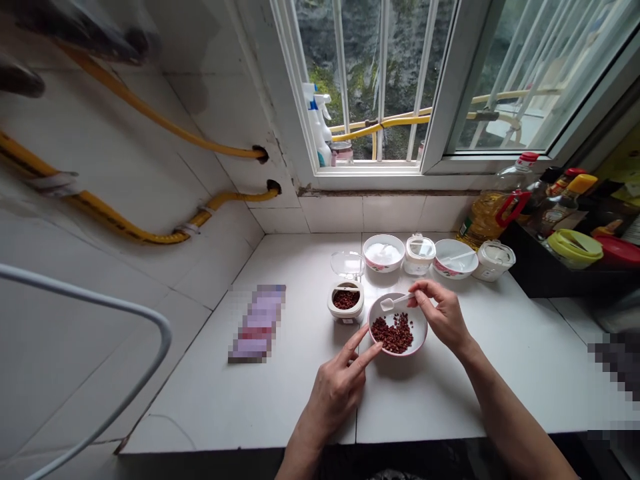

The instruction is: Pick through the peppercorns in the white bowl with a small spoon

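A white bowl with a pink rim (423,337) stands before me, with dark red peppercorns (395,335) heaped toward its near left side. Pinched in my right hand (443,313) is a small white spoon (397,302), its scoop over the far part of the bowl and seemingly bare. My left hand (343,377) has its index and middle fingers stretched apart, their tips at the bowl's left rim. Just left of the bowl sits a seasoning jar (346,303) with its clear lid (347,264) flipped up and more peppercorns inside.
Behind are a bowl of white powder (383,253), a lidded jar (420,252), a bowl with a white spoon (455,259) and another jar (495,260). An oil bottle (493,210) and a black condiment box (540,270) stand right. A blurred purple packet (259,323) lies left.
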A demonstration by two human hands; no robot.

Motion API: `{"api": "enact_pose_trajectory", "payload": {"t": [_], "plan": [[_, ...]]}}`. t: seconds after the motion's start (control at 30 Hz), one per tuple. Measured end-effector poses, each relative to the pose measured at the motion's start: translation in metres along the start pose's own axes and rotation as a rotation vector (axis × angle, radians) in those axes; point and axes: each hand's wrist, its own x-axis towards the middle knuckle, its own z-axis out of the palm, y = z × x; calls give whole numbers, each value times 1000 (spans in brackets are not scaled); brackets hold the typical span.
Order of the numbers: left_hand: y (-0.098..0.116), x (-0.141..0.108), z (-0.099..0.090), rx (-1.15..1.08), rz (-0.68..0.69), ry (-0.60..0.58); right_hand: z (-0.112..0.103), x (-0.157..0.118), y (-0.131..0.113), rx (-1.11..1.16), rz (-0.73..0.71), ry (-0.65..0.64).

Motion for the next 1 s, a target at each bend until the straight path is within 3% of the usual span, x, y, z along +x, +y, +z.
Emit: {"api": "enact_pose_trajectory", "payload": {"t": [0.17, 0.33, 0.6, 0.8, 1.0], "plan": [[0, 0, -1, -4, -5, -2, 2, 0, 10, -269, -124, -129], [-2, -2, 1, 15, 8, 3, 18, -5, 11, -286, -164, -165], [-5, -3, 2, 28, 20, 14, 16, -3, 4, -64, 57, -66], [-3, -3, 1, 7, 21, 8, 13, -2, 3, 229, 282, -79], [-5, -3, 1, 0, 18, -3, 14, -1, 4, 376, 353, -61]]}}
